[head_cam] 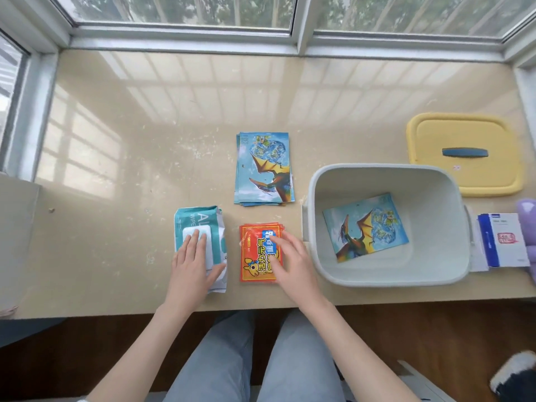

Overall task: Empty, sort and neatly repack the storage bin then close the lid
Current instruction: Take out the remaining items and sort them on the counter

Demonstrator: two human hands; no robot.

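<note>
A pale grey storage bin (324, 268) stands open on the sill at the right, with one blue dinosaur card (365, 227) lying flat inside. Its yellow lid (464, 129) with a blue handle lies behind the bin. A stack of blue dinosaur cards (264, 168) rests in the middle. My left hand (193, 265) lies flat, fingers apart, on a teal pack of wet wipes (200, 224). My right hand (293, 259) rests with spread fingers on a stack of red-orange packets (255, 250) next to the bin.
A white and blue box (504, 242) and a purple soft item (529, 210) lie right of the bin. Window frames (185, 36) border the sill at the back and sides. The sill's front edge (145, 311) runs just above my knees.
</note>
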